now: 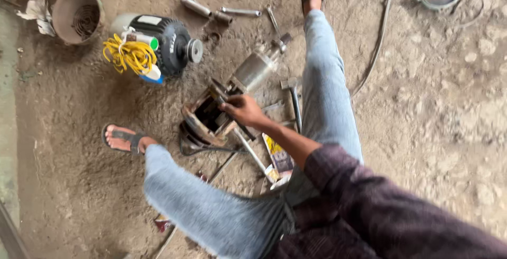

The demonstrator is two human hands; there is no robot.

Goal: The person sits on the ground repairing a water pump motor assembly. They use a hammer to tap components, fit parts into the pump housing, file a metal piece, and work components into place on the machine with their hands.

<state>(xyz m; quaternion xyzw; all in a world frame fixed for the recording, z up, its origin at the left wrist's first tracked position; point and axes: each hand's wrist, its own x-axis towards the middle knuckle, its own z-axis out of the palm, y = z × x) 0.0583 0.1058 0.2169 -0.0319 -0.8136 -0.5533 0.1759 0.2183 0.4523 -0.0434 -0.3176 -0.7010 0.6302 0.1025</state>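
One hand (244, 110) grips a thin tool (221, 99) over the rusty housing (203, 119); the steel rotor (255, 69) angles away far-right. Other hand unseen.

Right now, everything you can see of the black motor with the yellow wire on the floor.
The black motor lies on its side on the dirt floor, upper left of the person's hand. Its ribbed dark housing looks like cast metal; a short shaft with a round grey hub points right. A pale end section faces left. A tangled bundle of yellow wire sits against its front, beside a small green-capped part and a blue-and-white piece. No hand touches it.
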